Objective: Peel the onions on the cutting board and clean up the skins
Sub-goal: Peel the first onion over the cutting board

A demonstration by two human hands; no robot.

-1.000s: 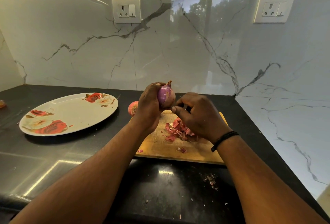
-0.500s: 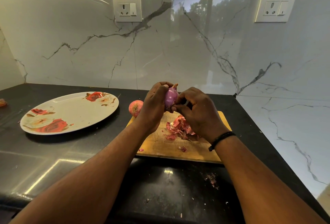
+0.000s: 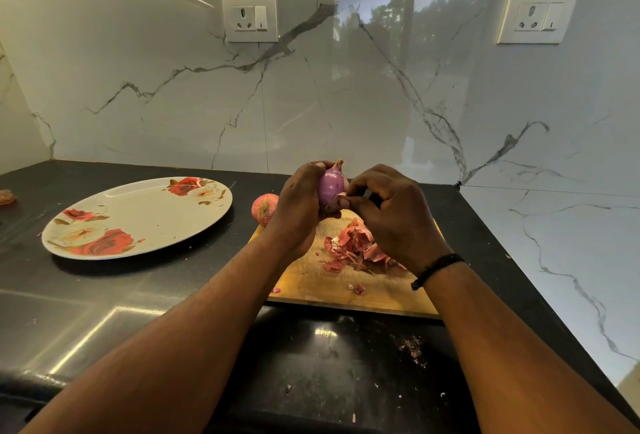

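The cutting board (image 3: 311, 284) lies on the tabletop (image 3: 138, 302), with a heap of skins (image 3: 353, 248) on it. Above the board, the left hand (image 3: 298, 206) holds an onion (image 3: 331, 187) — the right hand (image 3: 391, 212) touches it from the right. A second onion (image 3: 265, 208) sits at the board's far left corner; a plate (image 3: 138, 215) lies further left — two wall sockets (image 3: 250, 17) behind.

Open black table (image 3: 145, 298) between flowered oval plate (image 3: 138, 217) and wooden cutting board (image 3: 332, 286). Unpeeled reddish onion (image 3: 265, 208) blocks board's far-left corner; reddish skin pile (image 3: 353, 248) crowds its middle. Marble wall (image 3: 554, 225) hems the right.
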